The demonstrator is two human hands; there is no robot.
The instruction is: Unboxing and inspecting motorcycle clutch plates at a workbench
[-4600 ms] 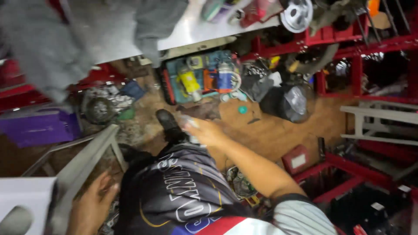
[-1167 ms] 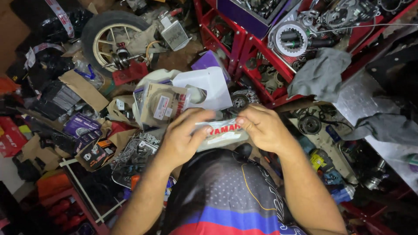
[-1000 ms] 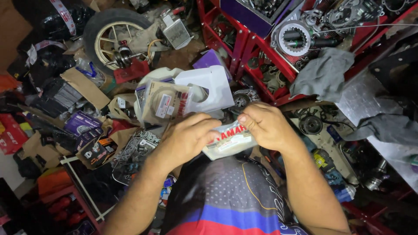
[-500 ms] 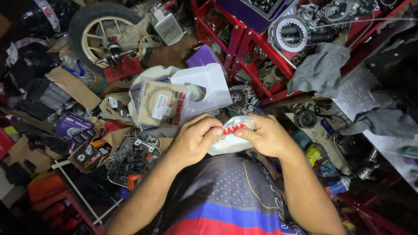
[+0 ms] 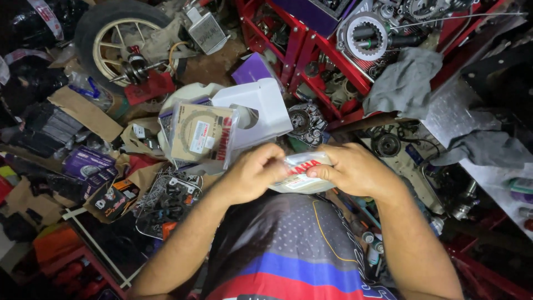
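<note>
Both my hands hold a small clear plastic packet (image 5: 300, 176) with red print, just above my lap. My left hand (image 5: 252, 169) pinches its left end with closed fingers. My right hand (image 5: 352, 169) grips its right end between thumb and fingers. What is inside the packet cannot be made out. Just beyond my left hand lies a flat sealed bag with a round brownish gasket (image 5: 201, 137), leaning on an open white cardboard box (image 5: 265, 106).
The floor is crowded with parts: a spoked wheel with tyre (image 5: 114, 39) at the far left, cardboard scraps and small boxes (image 5: 89, 161), a red metal rack (image 5: 302, 41) with a clutch basket (image 5: 363, 36), grey rags (image 5: 402, 83), and a metal bench top (image 5: 488, 166) at right.
From reaching down with my right hand, I have turned to face the parts pile. Both hands now hold the packet and have shifted it slightly lower and nearer in the last second.
</note>
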